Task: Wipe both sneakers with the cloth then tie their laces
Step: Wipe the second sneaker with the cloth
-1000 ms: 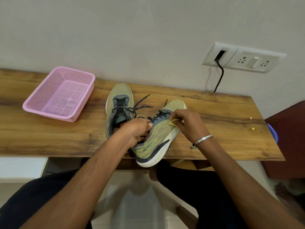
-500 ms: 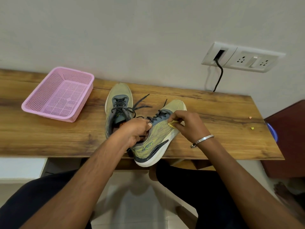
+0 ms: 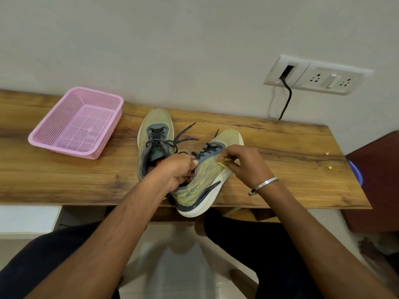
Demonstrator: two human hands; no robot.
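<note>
**Sneaker tipped on the shelf edge, cloth barely showing**

The left hand (image 3: 179, 169) grips the collar of the near sneaker (image 3: 203, 182), fingers curled into its opening, while the right hand (image 3: 241, 164) pinches a small yellow cloth (image 3: 223, 164) against the shoe's side, just above the white sole. That shoe is tilted on its side, and its heel hangs over the near edge of the wooden shelf (image 3: 64, 180); if the left hand lets go, I'd expect it to slide off toward the floor. Its loose dark laces (image 3: 207, 147) lie close to the wiping fingers and could snag. Farther back and left, the second sneaker (image 3: 154, 134) stands flat, yellow-green with a grey tongue, laces untied and trailing right. A pink basket (image 3: 77, 124) sits far left.
</note>
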